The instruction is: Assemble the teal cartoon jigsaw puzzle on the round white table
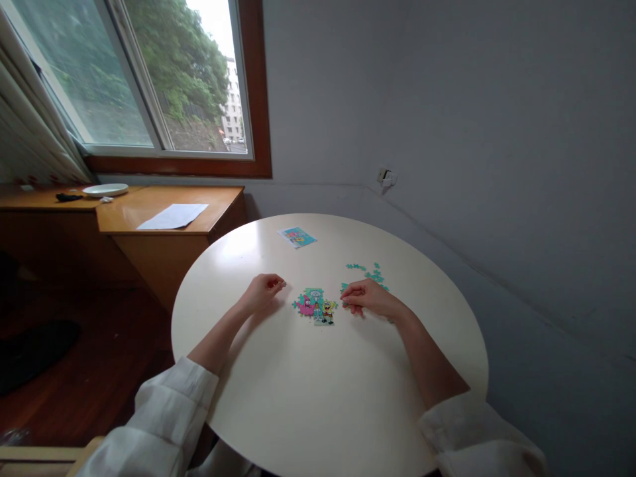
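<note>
Left hand (261, 293) pinches small piece (283, 283). Right hand (370, 298) curled, cannot tell if gripping anything. Between hands, on white tabletop (318, 391): part-made puzzle (317, 307), bumpy sides, pink, pale and yellow characters. Loose blue-green pieces (376, 277) by right hand. Picture card (298, 237) farther back.

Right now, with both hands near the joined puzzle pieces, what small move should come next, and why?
I'd probably bring the left hand to the joined pieces and try its small piece along their left edge: it seems to pinch one beside that edge, which looks jagged and unfinished.
</note>
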A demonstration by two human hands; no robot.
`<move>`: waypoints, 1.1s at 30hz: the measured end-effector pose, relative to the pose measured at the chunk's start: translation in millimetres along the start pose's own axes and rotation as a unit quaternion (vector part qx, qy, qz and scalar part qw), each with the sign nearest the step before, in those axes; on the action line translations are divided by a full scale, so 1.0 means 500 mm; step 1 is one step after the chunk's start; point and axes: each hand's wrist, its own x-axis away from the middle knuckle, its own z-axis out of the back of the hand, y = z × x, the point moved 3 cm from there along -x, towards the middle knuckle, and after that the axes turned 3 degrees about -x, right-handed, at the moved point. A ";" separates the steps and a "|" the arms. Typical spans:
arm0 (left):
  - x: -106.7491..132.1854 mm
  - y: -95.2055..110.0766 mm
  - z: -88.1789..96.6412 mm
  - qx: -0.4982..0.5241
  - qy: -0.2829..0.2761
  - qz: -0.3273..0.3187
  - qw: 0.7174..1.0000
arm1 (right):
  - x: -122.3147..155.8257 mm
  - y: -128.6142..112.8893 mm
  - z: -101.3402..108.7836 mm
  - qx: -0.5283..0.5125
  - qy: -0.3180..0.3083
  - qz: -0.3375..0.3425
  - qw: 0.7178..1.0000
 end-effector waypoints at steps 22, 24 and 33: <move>0.003 0.006 -0.001 -0.004 -0.006 -0.006 1.000 | 0.013 0.003 -0.031 0.052 -0.101 -0.087 0.990; 0.003 0.006 -0.001 -0.001 -0.006 -0.004 1.000 | 0.012 0.004 -0.033 0.071 -0.109 -0.086 0.988; 0.000 -0.005 -0.005 0.000 -0.003 -0.007 1.000 | 0.013 0.000 -0.034 0.135 -0.093 -0.066 0.984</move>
